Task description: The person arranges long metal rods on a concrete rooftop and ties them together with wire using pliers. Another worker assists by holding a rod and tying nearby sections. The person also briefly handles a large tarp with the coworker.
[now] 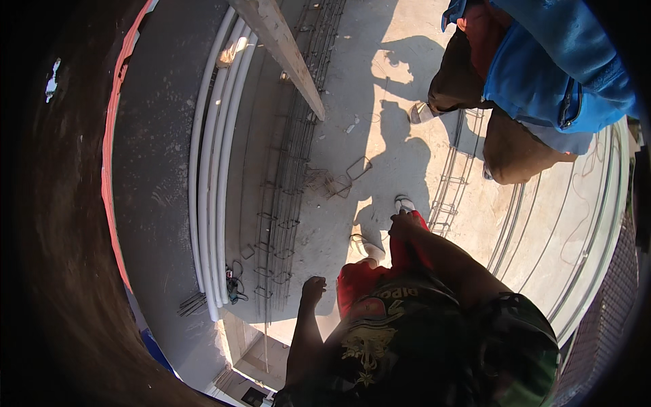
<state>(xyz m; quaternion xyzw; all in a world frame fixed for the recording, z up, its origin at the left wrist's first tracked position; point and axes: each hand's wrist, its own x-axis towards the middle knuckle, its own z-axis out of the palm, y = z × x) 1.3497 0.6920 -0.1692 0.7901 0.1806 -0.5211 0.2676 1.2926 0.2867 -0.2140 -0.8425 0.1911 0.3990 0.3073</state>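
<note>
At the far left, a red strip (pixel 108 156) runs along the edge of a wall. To its right lie white pipes (pixel 208 156), side by side. Next comes the left steel cage (pixel 274 224), long and thin-barred, on the floor; a wooden post (pixel 288 57) slants beside its far part. The left hand (pixel 313 289) hangs just right of the cage's near end, apparently without touching it; its fingers look curled, but shadow hides whether they pinch anything. A bent wire loop (pixel 355 161) lies farther off. The right hand (pixel 405 225) is by the red shorts (pixel 422 220); I cannot tell its finger state. Right of it stretches another steel cage (pixel 451 178), with a person in a blue jacket (pixel 536 81) at its far end.
</note>
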